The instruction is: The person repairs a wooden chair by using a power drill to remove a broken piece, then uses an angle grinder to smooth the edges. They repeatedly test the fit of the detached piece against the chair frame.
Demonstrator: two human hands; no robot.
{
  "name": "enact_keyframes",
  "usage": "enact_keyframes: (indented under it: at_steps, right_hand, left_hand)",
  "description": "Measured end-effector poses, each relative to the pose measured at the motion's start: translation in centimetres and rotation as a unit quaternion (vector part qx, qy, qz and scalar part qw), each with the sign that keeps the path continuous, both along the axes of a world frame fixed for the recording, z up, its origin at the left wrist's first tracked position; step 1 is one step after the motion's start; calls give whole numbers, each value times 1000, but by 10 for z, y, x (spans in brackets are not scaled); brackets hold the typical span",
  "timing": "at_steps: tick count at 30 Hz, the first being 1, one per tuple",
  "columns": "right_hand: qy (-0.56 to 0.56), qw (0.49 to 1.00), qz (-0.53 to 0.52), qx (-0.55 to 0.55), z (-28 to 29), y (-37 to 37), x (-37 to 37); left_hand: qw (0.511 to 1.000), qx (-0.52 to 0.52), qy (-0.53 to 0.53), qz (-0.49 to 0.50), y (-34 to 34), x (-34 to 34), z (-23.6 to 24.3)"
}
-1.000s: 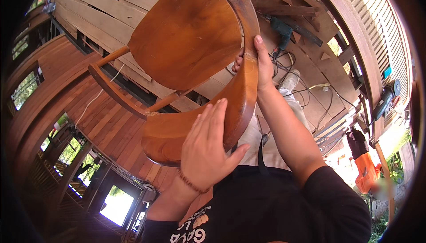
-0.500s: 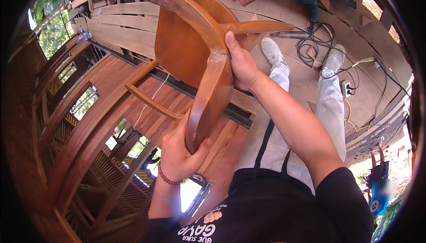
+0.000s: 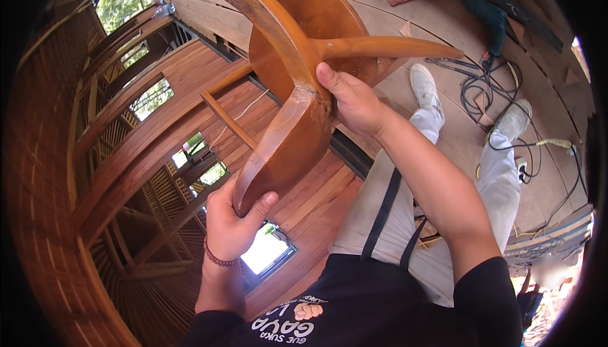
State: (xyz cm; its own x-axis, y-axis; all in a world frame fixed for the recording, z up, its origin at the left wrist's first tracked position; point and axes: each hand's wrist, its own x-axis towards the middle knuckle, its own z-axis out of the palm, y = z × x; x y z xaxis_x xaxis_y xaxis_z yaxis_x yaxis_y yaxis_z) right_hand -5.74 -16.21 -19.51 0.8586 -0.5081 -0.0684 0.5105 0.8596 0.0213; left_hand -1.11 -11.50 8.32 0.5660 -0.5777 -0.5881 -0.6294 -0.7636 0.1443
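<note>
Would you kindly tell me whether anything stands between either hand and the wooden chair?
Nothing visible does: the left hand grips the wooden chair directly, and so does the right hand, farther up in view.

The one view looks from the person's head, through the left of two fisheye lenses worn side by side, steeply down past the shirt (image 3: pixel 386 302) to the shoes (image 3: pixel 424 86) and floor (image 3: pixel 461 141). It sits near the work: the chair (image 3: pixel 299 44) looms large in the upper middle, the left hand (image 3: pixel 229 220) and right hand (image 3: pixel 360 103) closer than the feet. Picture left is the person's left (the forearms enter from below), and straight edges bend toward the dark rim.
</note>
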Motion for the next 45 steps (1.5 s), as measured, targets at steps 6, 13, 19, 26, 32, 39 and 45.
enact_keyframes:
  at_steps: [6,13,19,26,32,39,45]
  right_hand:
    - [-78,996,-8,-43,-9,-13,-4]
    - [-210,969,-39,-125,-27,-27,7]
    - [-265,939,-65,-209,-39,-15,29]
    - [-236,937,-102,-234,-40,-13,15]
    - [-238,925,-122,-269,-35,-11,18]
    - [-224,930,-110,-268,-42,-14,18]
    - [-230,930,-87,-273,-47,-18,21]
  left_hand:
    - [980,-69,-138,-126,-1,-11,-14]
    - [959,-87,-229,-141,-7,-22,-18]
    - [921,-125,-277,-245,27,-11,-25]
    - [904,-149,-249,-313,29,-9,-29]
    - [883,-187,-301,-308,39,-23,-29]
    - [869,-201,-327,-311,36,-23,-36]
    - [870,-193,-335,-307,30,-14,-37]
